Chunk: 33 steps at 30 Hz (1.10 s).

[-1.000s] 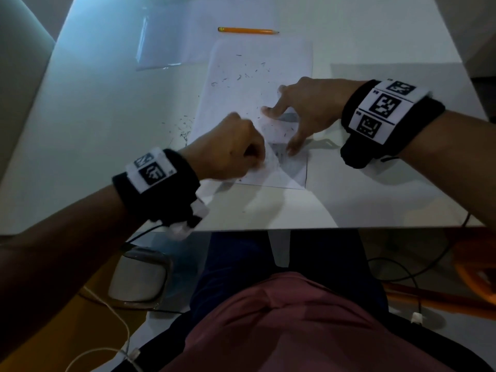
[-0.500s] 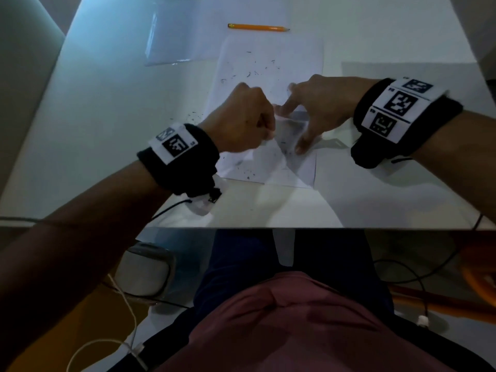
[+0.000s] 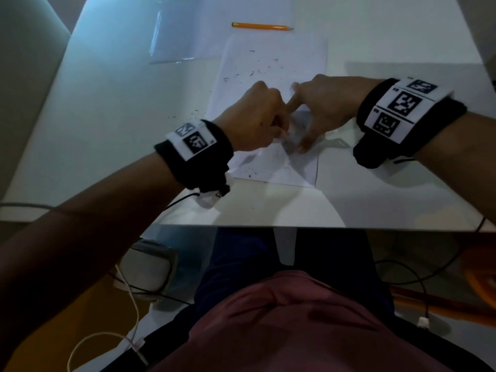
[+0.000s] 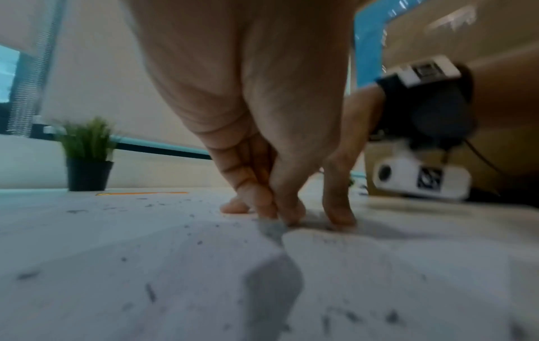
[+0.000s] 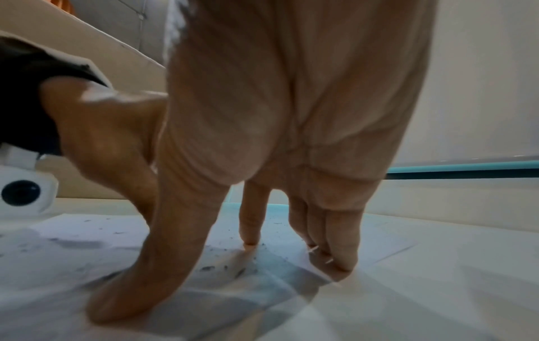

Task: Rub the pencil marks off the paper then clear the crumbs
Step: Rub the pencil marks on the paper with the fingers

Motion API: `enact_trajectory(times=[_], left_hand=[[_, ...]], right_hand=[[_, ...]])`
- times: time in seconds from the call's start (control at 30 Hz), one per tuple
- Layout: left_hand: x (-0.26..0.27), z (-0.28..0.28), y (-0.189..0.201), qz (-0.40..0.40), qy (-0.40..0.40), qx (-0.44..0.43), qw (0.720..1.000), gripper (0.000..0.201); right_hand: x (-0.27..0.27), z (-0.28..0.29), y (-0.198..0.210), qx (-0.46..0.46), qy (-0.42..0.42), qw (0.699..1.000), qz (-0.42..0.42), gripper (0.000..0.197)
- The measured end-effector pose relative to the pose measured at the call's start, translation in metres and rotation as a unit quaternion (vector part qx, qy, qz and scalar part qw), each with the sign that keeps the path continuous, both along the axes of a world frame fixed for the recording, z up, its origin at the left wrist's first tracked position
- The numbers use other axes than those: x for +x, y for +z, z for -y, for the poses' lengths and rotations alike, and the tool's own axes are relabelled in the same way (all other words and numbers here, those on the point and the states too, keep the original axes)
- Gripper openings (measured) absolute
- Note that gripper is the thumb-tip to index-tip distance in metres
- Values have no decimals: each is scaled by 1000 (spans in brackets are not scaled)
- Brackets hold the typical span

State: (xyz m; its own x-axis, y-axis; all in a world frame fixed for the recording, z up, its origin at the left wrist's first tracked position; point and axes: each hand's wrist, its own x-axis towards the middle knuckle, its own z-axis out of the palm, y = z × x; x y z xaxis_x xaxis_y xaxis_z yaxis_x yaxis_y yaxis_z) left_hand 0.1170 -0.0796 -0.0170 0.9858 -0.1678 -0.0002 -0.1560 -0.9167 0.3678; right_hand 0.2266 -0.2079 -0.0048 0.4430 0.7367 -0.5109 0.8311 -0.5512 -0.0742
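Note:
A white paper sheet (image 3: pixel 271 63) lies on the white table (image 3: pixel 107 103), buckled near its middle (image 4: pixel 280 253). Dark eraser crumbs (image 3: pixel 252 73) are scattered over the sheet, and a few (image 3: pixel 193 114) lie on the table to its left. My left hand (image 3: pixel 279 130) is curled, pinching a small greyish eraser (image 4: pixel 271 227) down against the paper. The fist hides the eraser in the head view. My right hand (image 3: pixel 316 111) is spread, with its thumb (image 5: pixel 122 297) and fingertips (image 5: pixel 341 260) pressing the sheet flat just right of the left hand.
An orange pencil (image 3: pixel 261 26) lies beyond the paper's far edge. A clear plastic sheet (image 3: pixel 188 36) covers the far left of the table. A small potted plant (image 4: pixel 87 150) stands at the far end. The table's near edge (image 3: pixel 322 228) is close to my body.
My left hand with the eraser has slid away from me up the paper and closer to the right hand. The right hand has kept pressing the same spot.

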Motion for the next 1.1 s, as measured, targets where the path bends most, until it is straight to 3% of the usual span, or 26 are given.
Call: enact_trajectory(times=[0.2,0.3,0.5,0.77,0.97,1.1], left_hand=[[-26,1,-13,-50,-71,55,995,11],[-30,-2,-7,-82,-92,32,992,10],[9,-2,-1,-28,-33,15,999,7],[-35,-1,-7,-95,-115,42,988,6],[13,-4,5,-21,-47,45,998,8],[-9,-1,-8,-39,-42,40,998,10]], right_hand=[[2,2,-2,8,8,1000,5,112],[-1,3,0,5,11,1000,2,111],[0,3,0,3,-1,1000,-8,96],[1,3,-2,3,13,1000,4,112],[-1,2,3,-6,-17,1000,-11,109],[-1,3,1,-4,-3,1000,-6,113]])
